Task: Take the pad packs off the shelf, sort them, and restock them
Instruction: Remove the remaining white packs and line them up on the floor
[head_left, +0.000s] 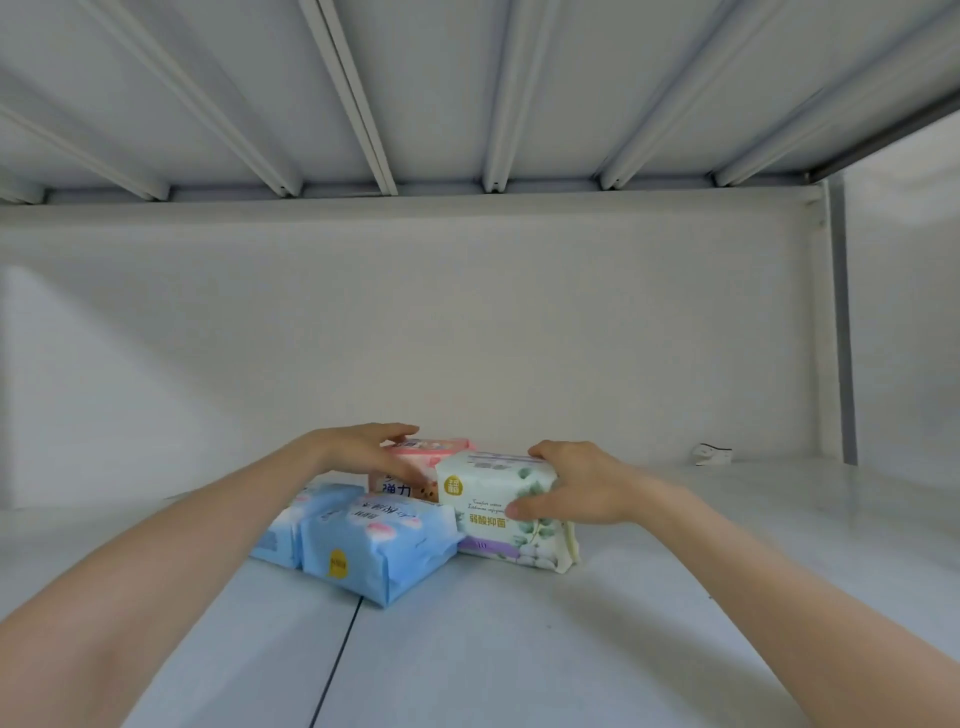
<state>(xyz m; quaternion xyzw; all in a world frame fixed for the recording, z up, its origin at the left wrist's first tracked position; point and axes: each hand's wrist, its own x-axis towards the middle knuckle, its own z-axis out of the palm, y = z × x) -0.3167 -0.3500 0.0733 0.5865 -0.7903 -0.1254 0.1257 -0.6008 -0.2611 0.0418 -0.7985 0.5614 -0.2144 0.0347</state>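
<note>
Several pad packs sit clustered on the white shelf board (519, 649). A pink pack (434, 453) stands at the back; my left hand (363, 449) grips it, fingers over its top and thumb on its front. A white pack with green leaves (488, 499) stands to its right, and my right hand (576, 486) holds it with fingers on top and thumb on the front face. Two light blue packs lie in front on the left: the nearer one (374, 545) and one behind it (301, 519), partly hidden.
The underside of the shelf above (467, 93) hangs low overhead with metal ribs. A white back panel (467, 322) closes the rear. A small white clip (711, 453) lies at the back right. A grey upright post (844, 338) stands at the right.
</note>
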